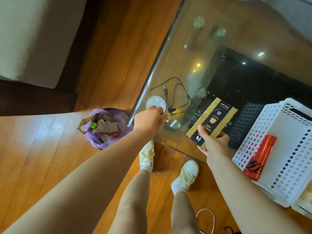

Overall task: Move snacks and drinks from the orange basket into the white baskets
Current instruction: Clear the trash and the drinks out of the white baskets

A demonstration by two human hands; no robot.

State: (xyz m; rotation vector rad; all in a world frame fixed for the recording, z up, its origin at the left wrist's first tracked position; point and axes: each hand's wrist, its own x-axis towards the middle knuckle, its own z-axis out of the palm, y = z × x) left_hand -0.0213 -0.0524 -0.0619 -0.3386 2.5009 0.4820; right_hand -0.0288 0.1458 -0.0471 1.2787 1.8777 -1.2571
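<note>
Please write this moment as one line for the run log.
right hand: holds espresso box above glass table | left hand: at white round device, grip unclear | red can: in white basket

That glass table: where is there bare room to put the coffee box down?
The glass table is bare across its far part, beyond the black cable. The near left corner is crowded: the left hand, the white round device and the cable. The right hand holds the coffee box beside the white basket, which holds a red can.
</note>
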